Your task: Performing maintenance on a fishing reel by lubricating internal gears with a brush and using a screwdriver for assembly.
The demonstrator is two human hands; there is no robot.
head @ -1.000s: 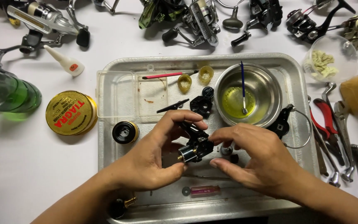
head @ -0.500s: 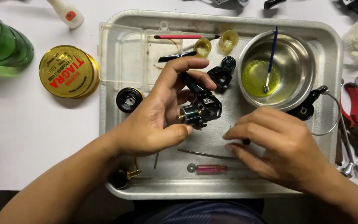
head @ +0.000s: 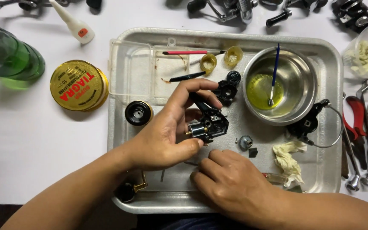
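Basically the left hand (head: 162,136) is gripping the black spinning-reel body (head: 207,121) by its stem and sides, just above the metal tray (head: 120,140). Looks small, rigid, probably greasy, so the housing's the safest hold. The right hand (head: 235,185) rests knuckles-up on the tray, fingertips curled onto something too hidden to tell.

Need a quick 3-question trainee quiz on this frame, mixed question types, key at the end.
1. True or false: the left hand holds the black reel body above the metal tray.
2. What stands in the steel bowl of yellow liquid? A) red-handled pliers B) blue-handled brush C) white rag
3. Fill in: the right hand rests low on the tray, its fingertips near a thin ____ lying there.

Key: 1 true; 2 B; 3 pin (thin metal rod; too small to tell more).
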